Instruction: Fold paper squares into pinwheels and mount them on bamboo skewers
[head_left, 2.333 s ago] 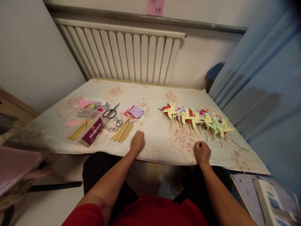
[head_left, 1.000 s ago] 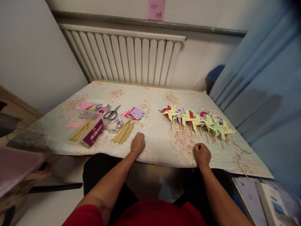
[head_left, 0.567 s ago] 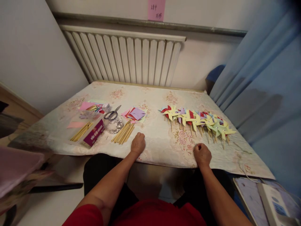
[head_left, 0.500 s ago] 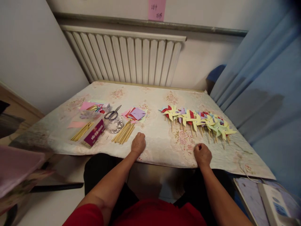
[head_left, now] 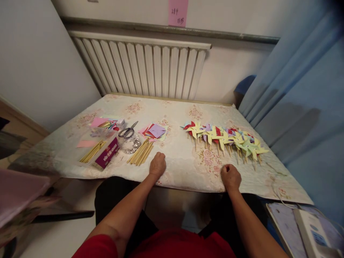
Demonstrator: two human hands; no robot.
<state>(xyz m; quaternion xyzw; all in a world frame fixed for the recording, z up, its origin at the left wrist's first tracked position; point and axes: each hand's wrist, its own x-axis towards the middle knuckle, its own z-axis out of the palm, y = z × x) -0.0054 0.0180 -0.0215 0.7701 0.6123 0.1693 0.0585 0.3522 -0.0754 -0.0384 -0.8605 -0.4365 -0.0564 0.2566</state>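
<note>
My left hand rests in a loose fist near the front edge of the table, with nothing seen in it. Just left of it lies a bundle of thin wooden sticks. Behind the sticks are a pile of coloured paper squares, a round clear tub of small silvery pieces and dark-handled scissors. Curled closed as well, my right hand sits on the cloth, apart from everything. Beyond it several finished paper pinwheels on sticks lie in an overlapping row, yellow, red, purple and green.
At the left are a purple-and-white box, more sticks and a clear container of coloured paper. The flowered tablecloth reaches a radiator. A blue curtain hangs at the right, above a white device.
Both hands stay closed in the same places on the table. Only the camera view has shifted very slightly; no object has moved.
</note>
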